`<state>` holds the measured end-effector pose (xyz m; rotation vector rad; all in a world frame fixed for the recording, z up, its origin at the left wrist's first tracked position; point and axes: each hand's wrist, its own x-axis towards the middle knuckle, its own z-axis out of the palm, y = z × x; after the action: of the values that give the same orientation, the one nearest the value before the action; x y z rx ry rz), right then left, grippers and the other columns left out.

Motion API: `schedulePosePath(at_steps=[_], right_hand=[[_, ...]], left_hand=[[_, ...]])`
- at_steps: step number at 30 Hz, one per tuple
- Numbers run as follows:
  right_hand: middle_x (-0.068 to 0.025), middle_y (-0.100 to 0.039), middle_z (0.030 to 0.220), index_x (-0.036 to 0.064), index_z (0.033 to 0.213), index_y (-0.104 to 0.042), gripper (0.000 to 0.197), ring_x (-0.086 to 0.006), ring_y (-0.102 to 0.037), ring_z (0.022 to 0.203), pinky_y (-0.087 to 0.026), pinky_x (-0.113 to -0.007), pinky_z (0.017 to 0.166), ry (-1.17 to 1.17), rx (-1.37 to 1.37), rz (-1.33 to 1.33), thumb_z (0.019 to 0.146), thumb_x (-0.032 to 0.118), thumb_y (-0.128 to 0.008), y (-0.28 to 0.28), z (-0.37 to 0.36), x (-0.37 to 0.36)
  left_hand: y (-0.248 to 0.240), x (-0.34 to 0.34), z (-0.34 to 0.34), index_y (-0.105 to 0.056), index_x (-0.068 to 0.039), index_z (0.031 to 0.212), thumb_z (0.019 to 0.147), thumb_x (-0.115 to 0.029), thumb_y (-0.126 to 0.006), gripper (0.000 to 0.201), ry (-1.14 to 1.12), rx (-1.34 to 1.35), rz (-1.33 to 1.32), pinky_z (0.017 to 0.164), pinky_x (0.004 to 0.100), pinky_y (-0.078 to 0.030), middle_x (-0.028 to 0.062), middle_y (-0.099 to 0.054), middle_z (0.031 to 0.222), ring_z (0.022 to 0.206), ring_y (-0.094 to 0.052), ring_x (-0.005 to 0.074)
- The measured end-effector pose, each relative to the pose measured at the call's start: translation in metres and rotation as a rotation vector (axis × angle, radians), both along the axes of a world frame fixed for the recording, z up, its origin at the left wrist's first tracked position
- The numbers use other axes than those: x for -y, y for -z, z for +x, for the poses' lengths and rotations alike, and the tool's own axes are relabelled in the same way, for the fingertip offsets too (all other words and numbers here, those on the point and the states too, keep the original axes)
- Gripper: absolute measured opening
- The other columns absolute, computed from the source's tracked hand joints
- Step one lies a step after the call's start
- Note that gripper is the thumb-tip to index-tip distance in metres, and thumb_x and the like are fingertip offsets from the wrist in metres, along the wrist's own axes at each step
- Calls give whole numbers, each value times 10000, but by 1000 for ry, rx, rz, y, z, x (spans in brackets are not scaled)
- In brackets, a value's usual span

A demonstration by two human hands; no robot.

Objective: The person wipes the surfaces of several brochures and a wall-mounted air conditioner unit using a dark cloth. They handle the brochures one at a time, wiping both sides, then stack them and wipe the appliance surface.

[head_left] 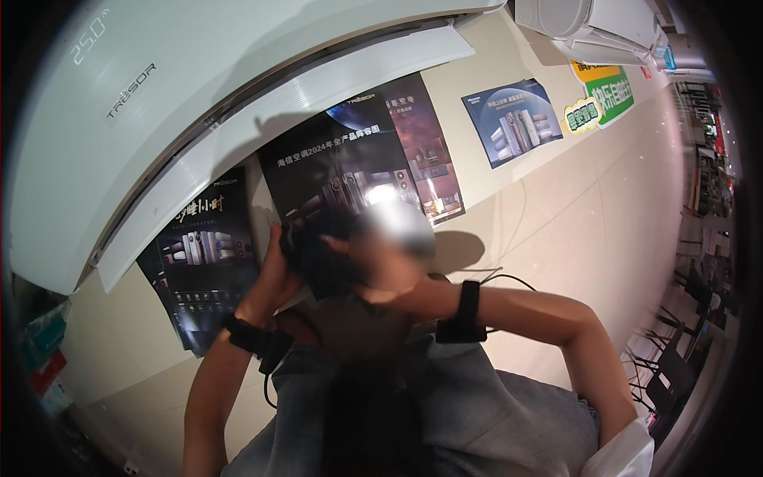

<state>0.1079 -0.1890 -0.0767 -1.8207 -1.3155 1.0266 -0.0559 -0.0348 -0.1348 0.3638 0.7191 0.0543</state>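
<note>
My left hand (pixel 280 274) is raised in front of me, its fingers curled against a dark object (pixel 322 258) whose kind I cannot make out. My right hand (pixel 389 290) is close beside it, and a smeared patch covers its fingers. Dark posters (pixel 290 171) on the pale wall lie behind both hands. Each wrist wears a black strap, the left strap (pixel 258 340) and the right strap (pixel 462 314), and thin cables show near them.
A white wall air conditioner (pixel 60 159) with a long louver flap (pixel 381 63) hangs at upper left. Another white unit (pixel 592 28) is at upper right. A blue poster (pixel 517 119) and a green-and-yellow sign (pixel 608 95) are on the wall. Dark chairs (pixel 671 366) stand far right.
</note>
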Motion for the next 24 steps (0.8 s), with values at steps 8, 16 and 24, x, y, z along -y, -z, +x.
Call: schedulePosePath(at_steps=[8,16,24], right_hand=[[-187,-589,1111,83,1328,-541,609,-327,-590,1046,-470,-380,919,460,244,217,776,180,-780,33,107,-45],[-195,-535,1048,110,1350,-521,611,-362,-580,924,-485,-404,831,516,401,290,785,139,-750,23,89,-38],[-229,-518,1216,157,1372,-522,678,-431,-509,1167,-429,-458,1003,-18,77,186,736,83,-746,11,18,-20]], left_hand=[[-5,11,7,-393,-72,1408,1016,-188,-509,425,161,-158,381,1014,340,-444,53,-516,1347,1235,-504,181],[-29,47,2,-373,-52,1418,901,-75,-653,588,417,-111,543,1009,336,-426,60,-536,1288,1175,-514,155],[-28,54,-23,-322,-28,1449,873,-40,-630,654,586,-95,406,1085,374,-366,114,-476,1380,1301,-430,199]])
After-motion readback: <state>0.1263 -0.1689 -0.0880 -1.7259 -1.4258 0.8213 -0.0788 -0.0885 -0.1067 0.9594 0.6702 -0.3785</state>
